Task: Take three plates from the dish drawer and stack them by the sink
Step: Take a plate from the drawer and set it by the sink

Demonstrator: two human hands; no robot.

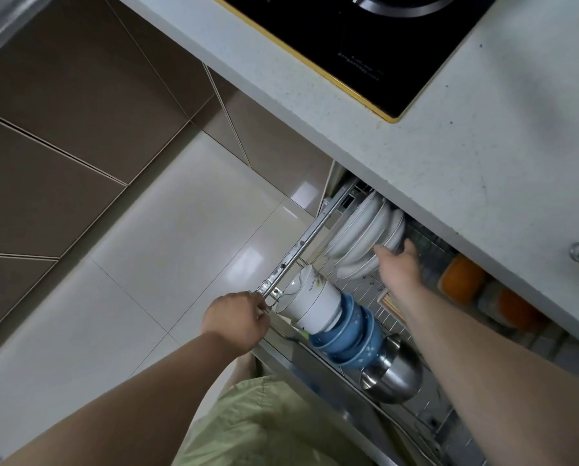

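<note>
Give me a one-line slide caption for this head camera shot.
Right hand reaches the upright white plates in the open dish drawer; left hand grips its rail.

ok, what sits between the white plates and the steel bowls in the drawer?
Head view: a stack of white bowls, then blue bowls, lying on their sides in a row between the plates and steel bowls.

The countertop (449, 169) hangs over the back of the drawer (301, 243), so the plates (358, 237) only show partway. Right hand (399, 264) fingertips disappear behind the plates, can't tell the grip. Orange things (463, 280) are too blurry to name. Cooktop (365, 38) is cut off at the top, steel bowl (395, 375) half behind the forearm.
</note>
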